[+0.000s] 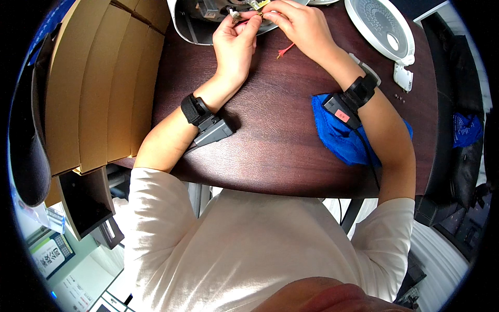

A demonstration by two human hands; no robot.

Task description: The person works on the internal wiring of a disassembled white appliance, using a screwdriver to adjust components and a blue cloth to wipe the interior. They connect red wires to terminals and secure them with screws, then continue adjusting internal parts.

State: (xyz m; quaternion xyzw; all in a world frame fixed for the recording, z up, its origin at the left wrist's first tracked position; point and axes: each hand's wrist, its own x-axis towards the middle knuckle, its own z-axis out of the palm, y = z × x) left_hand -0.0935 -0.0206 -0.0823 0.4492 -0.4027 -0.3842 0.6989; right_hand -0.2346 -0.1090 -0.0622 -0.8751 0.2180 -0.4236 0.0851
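Note:
At the far edge of the table, both hands meet in front of an open appliance housing (pixel 193 35) with a grey shell and metal parts inside. My left hand (pixel 235 44) pinches a small brass-coloured piece (pixel 259 14) between thumb and index finger. My right hand (pixel 304 28) closes on the same spot from the other side, its fingertips pressed together. A small yellow-and-clear part (pixel 258 4) shows just beyond the fingertips. Below my right hand hangs a red wire bundle (pixel 285 51) with split ends. What exactly lies between the fingers is too small to tell.
A round white lid with a grey disc (pixel 382 28) lies at the far right, beside a small white plate (pixel 403 78) and several screws (pixel 399 97). Under my right forearm is a blue cloth (pixel 332 135). Cardboard boxes (pixel 99 83) line the table's left side.

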